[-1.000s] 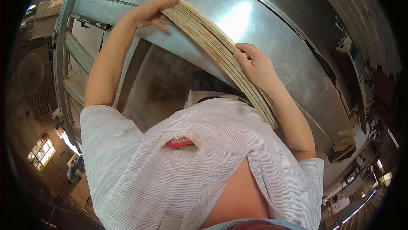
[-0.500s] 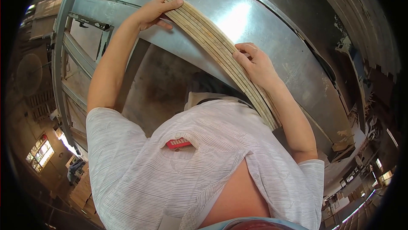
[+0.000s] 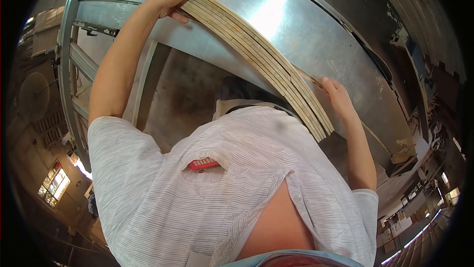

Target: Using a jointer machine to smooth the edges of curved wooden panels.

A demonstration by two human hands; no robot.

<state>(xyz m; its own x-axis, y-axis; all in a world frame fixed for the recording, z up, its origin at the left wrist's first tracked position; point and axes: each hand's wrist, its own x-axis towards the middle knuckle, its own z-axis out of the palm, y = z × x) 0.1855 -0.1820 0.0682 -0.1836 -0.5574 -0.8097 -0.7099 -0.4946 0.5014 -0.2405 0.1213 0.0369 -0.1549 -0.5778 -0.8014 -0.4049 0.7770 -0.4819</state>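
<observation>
A bundle of long, narrow wooden strips (image 3: 256,50), laid side by side, runs diagonally across the metal tabletop (image 3: 316,35) from the far left toward my body. At its far end my left hand (image 3: 170,1) is closed around the bundle, thumb on the far side and fingers on the near side. To the right of the bundle, my right hand (image 3: 339,100) pinches a thin wooden strip (image 3: 308,77) that angles away from the bundle's right side. How far this strip reaches along the bundle is hidden.
A metal rail (image 3: 316,1) and a dark slot border the tabletop on the right. Metal framing (image 3: 81,62) stands at the left. Stacked boards (image 3: 419,10) lie at the far right, with wood scraps (image 3: 402,156) below. A round fan (image 3: 34,94) is at the left.
My right hand has left the bundle's top side and moved right and nearer, drawing a thin strip outward. The bundle's far end and my left hand have shifted slightly left and away.
</observation>
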